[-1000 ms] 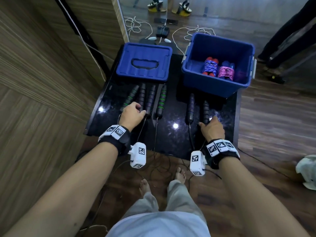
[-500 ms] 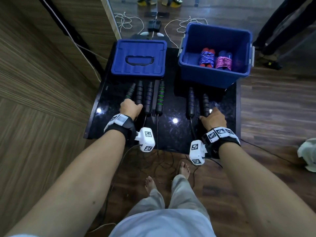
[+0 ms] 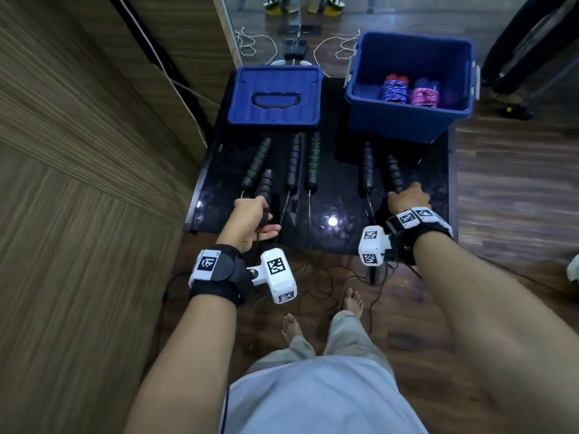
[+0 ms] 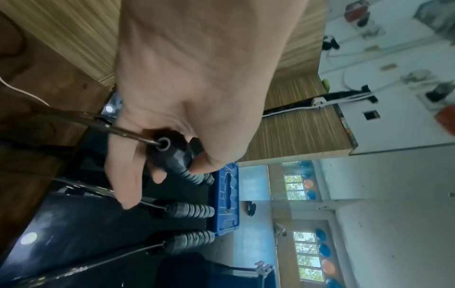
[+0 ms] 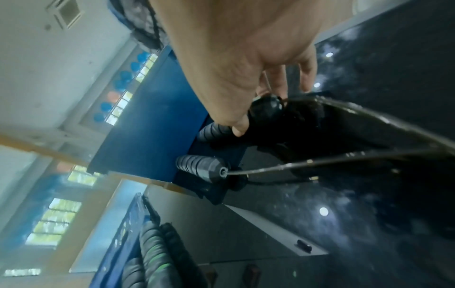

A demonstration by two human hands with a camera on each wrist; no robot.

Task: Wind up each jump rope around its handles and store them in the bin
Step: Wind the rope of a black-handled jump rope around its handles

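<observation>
- The counter is a low slab of glossy black stone flecked with pale specks; ceiling lights show in it as bright spots.
- It stands on a dark wood-plank floor, with a striped wood-grain wall panel along its left side.
- The left hand has its grip wrapped around the cord end of a ribbed black jump rope handle; in the left wrist view the thumb and fingers curl round the handle's cap where the thin cord comes out.
- The right hand pinches the near end of another black handle, thumb on one side and fingers on the other, as the right wrist view shows.
- Four more handles lie on the counter: a green-ringed one just left of the held one, a blue-ringed one, a second green-ringed one, and one beside the right hand's handle.
- Their thin cords run off the near edge and tangle on the floor around the person's bare feet.
- The blue bin sits open on the far right corner, holding two wound ropes, one purple and one pink.
- Its blue lid lies flat on the far left of the counter.
- White cables lie loose on the floor beyond the counter.
</observation>
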